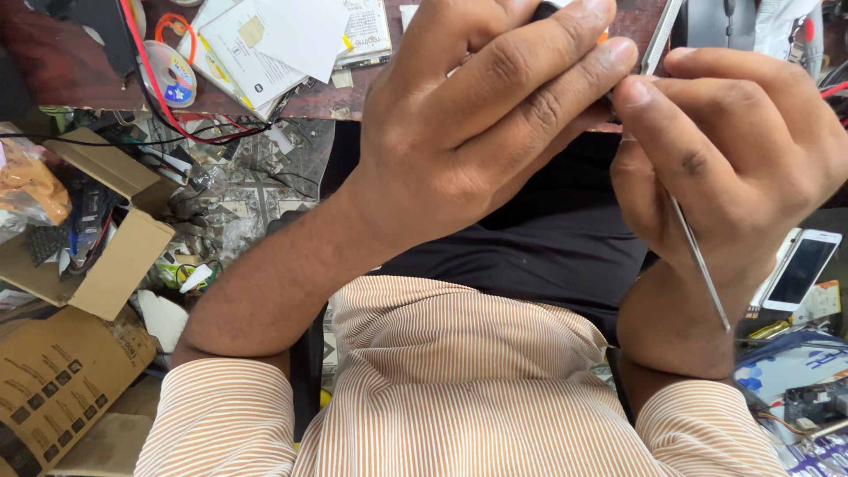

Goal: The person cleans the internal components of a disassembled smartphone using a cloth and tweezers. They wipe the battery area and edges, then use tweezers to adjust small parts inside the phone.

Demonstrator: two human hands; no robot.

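Nearest the camera: striped shirt sleeves [424, 397], both forearms raised over a dark lap. Right hand [724, 150] is pinched shut on a thin metal tool [702, 265] (looks like tweezers or a spudger, shaft runs down past the wrist); its tip goes up to where the two hands meet. Left hand [477, 115] is curled closed around a small dark object [546, 9], almost fully hidden by the fingers, only a dark edge and a speck of orange show at the top of frame. Can't tell what it is.

Progress, as a judgement: tool tip is at the object, so the fine work looks under way, not finished; nothing visibly removed or set aside.

Further out: white smartphone [802, 269] off to the right, open cardboard box [106, 238] of parts at left, loose papers [274, 40], a solder reel [172, 75] and a red wire [155, 84] on the bench beyond.
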